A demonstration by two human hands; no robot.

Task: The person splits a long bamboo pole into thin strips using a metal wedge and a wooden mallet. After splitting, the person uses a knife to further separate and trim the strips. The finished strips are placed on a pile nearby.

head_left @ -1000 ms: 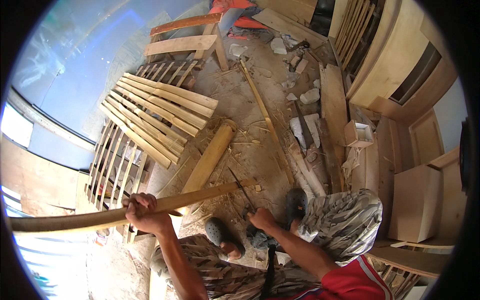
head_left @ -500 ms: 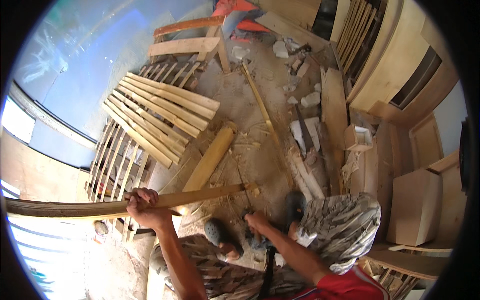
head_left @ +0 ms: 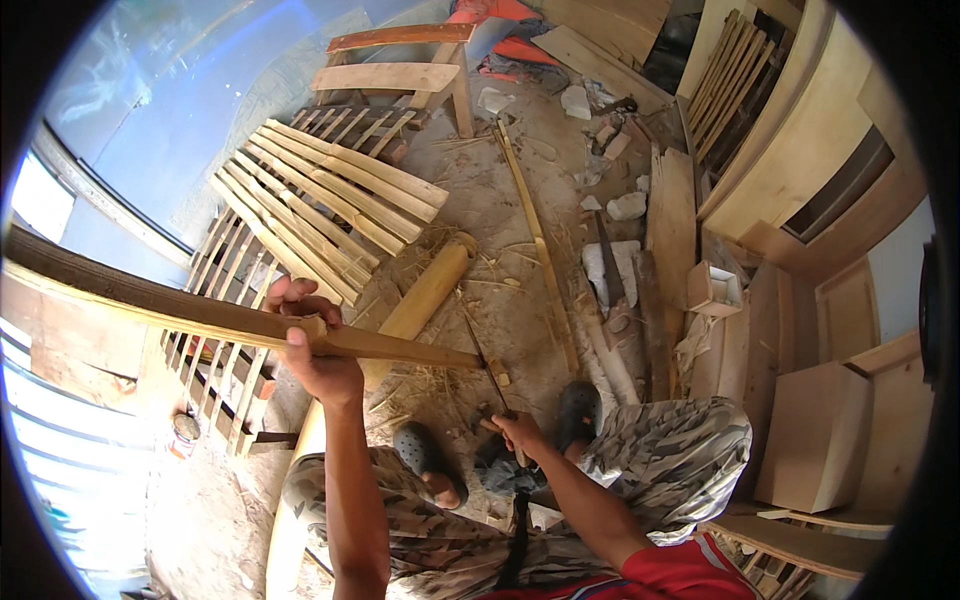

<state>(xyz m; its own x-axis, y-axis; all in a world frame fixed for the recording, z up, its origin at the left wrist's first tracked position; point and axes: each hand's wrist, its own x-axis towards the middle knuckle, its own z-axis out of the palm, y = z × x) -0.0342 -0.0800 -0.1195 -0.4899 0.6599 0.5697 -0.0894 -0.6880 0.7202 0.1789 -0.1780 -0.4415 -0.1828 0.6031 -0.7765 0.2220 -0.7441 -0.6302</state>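
A long split bamboo strip (head_left: 200, 313) runs from the upper left edge down toward the middle, its concave side partly showing. My left hand (head_left: 325, 350) grips it near a node, thumb on the near side and fingers beyond. The strip's narrow right end comes close to the blade of a long knife (head_left: 491, 372); whether they touch I cannot tell. Around the knife's wooden handle, my right hand (head_left: 519, 432) is closed, low between my knees. The blade points up and away to the left. A round bamboo pole (head_left: 425, 295) lies on the floor beyond the strip.
Several split bamboo lengths (head_left: 330, 205) lie across a slatted frame (head_left: 225, 350) at left. A wooden bench (head_left: 390, 75) stands behind. A handsaw (head_left: 608, 262), boards (head_left: 672, 215) and rubble line the right side. Wooden cabinets (head_left: 820, 425) stand at far right. Shavings cover the floor.
The bamboo strip has tilted, its left end higher, and my left hand has turned and moved slightly right and down the strip. My right hand has shifted slightly up with the knife.
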